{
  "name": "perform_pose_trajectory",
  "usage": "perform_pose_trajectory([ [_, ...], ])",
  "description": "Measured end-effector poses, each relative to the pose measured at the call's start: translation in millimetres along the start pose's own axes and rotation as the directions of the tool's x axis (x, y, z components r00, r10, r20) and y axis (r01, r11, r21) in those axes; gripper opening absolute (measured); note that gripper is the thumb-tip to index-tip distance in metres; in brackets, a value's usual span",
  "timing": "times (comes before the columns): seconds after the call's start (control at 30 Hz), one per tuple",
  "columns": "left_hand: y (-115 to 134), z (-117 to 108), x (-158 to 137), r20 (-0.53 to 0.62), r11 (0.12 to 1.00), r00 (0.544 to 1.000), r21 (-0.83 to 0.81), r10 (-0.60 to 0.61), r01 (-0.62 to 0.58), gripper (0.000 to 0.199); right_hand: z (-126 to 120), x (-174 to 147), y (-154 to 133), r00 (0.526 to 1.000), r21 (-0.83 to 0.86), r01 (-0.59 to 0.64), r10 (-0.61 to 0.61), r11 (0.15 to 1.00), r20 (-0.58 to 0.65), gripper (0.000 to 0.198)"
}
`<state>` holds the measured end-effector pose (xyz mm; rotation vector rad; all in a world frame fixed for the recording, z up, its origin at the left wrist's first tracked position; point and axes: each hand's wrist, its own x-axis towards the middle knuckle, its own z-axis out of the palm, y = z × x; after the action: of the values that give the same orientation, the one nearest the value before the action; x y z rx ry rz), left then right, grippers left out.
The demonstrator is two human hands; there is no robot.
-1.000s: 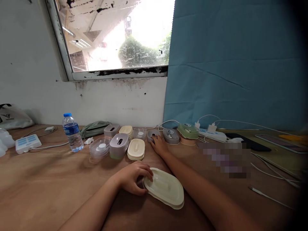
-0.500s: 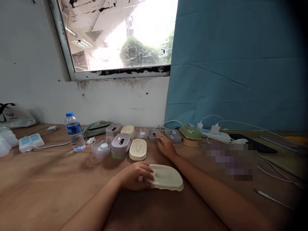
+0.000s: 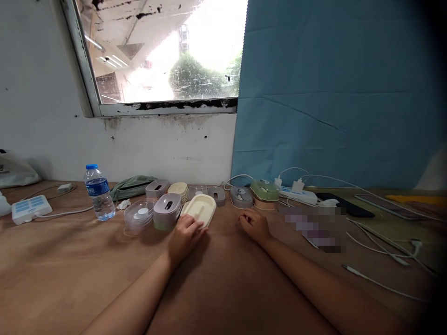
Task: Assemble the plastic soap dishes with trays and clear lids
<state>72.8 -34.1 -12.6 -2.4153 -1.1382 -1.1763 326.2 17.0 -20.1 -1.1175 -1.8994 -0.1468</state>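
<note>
We find the left hand (image 3: 185, 235) grasping a cream lid (image 3: 199, 208), not yet released; the right hand (image 3: 254, 224) curls, holding what, if anything, we cannot tell.

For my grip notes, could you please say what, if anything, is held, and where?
The left hand holds a cream oval lid by its near edge; the right hand holds nothing visible.

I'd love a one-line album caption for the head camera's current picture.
The left hand holds a cream piece beside a lilac box; the right hand curls near a grey box.
</note>
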Motion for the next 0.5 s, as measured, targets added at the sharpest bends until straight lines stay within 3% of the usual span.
perform_pose_trajectory([
  [0.13, -6.1, 5.8, 1.6, 0.029, 0.989, 0.995, 0.116, -0.090, 0.086, 0.023, 2.8, 0.6, -2.9, 0.998, -0.010, 0.048, -0.047, 0.999, 0.052, 0.021],
  [0.5, -15.1, 23.0, 12.7, 0.073, 0.967, 0.992, 0.244, -0.099, 0.078, 0.023, 2.0, 2.3, 1.3, 0.999, -0.065, 0.026, -0.023, 0.998, 0.044, 0.022],
])
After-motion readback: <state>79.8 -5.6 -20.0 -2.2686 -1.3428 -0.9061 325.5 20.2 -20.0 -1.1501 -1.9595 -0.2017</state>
